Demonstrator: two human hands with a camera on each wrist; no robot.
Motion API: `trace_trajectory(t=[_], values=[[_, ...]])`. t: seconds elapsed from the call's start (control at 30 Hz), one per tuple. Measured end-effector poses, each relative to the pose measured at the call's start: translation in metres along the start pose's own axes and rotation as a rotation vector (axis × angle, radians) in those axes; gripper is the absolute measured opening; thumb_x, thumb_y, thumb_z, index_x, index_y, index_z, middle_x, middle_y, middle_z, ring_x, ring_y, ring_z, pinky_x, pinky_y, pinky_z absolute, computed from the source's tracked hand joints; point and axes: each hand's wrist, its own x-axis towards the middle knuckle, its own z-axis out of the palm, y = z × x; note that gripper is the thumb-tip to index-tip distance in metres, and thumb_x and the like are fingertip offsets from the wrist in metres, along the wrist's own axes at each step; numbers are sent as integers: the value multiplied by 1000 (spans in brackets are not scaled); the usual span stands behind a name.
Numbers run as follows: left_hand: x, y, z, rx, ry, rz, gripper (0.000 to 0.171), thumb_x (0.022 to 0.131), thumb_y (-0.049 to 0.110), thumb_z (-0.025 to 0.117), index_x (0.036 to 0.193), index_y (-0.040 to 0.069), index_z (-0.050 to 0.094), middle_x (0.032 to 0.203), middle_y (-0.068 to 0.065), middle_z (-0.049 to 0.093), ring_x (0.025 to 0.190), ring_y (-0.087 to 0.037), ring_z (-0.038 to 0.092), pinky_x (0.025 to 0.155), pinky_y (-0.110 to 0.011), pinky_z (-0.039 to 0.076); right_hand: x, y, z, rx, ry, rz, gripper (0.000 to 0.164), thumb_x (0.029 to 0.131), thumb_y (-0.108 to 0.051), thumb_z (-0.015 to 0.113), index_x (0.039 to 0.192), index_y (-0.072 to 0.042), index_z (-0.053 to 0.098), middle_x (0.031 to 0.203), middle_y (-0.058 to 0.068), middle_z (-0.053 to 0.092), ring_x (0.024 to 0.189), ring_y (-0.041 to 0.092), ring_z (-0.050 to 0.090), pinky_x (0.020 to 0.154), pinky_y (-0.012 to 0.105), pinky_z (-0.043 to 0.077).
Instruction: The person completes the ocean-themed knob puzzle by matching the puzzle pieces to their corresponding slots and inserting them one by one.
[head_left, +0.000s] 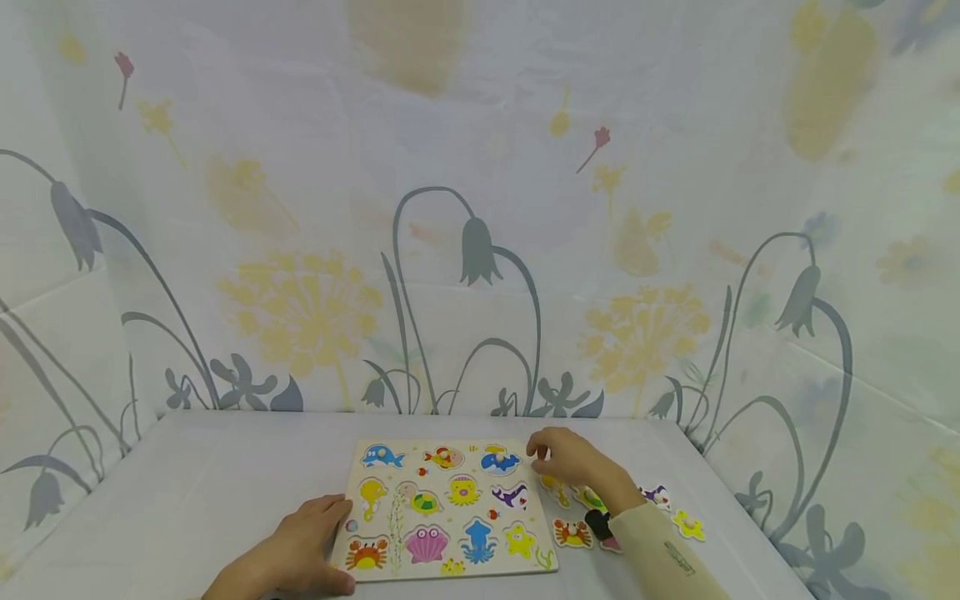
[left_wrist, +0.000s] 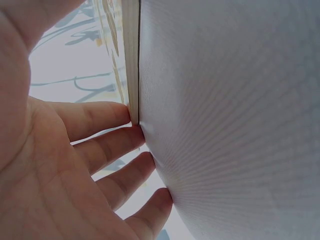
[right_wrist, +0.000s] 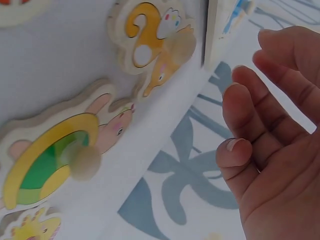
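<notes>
A wooden peg puzzle board (head_left: 390, 477) with sea-animal pictures lies on the table. A knobbed fish piece (head_left: 444, 457) and whale piece (head_left: 499, 460) sit in its top row. My left hand (head_left: 303, 542) rests at the board's left side, fingertips against its edge (left_wrist: 131, 60) and the tabletop in the left wrist view. My right hand (head_left: 572, 458), fingers loosely bent, hovers by the upper right corner and holds nothing. Below it lie a seahorse piece (right_wrist: 155, 45) and a turtle piece (right_wrist: 55, 165), each with a round knob.
Right of the board lie a crab piece (head_left: 572, 533), a purple-and-white piece (head_left: 656, 497) and a yellow star piece (head_left: 688, 524). The sleeve (head_left: 663, 554) partly covers a pink piece (head_left: 611, 546). A flower-printed curtain (head_left: 480, 333) stands behind the white table (head_left: 225, 492).
</notes>
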Motion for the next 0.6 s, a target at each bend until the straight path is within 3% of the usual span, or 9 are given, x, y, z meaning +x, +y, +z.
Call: trace_trajectory(t=[0.3,0.6], values=[[0,0,1,1,-2,5,102,54,48,90,132,-4,50,139,-24,43,130,-46,34,102,-67,28,-21,5,4,2,-2,62,16,85,-22,71,100,-18,68,84,-9,55,76,13,50,69,31,48],[0,-2,1,-3,0,1,103,54,48,90,132,-4,49,140,-24,42,131,-46,33,103,-67,28,-32,7,7,37,8,40,13,83,-15,70,97,-14,70,83,-7,55,74,14,50,66,33,47]])
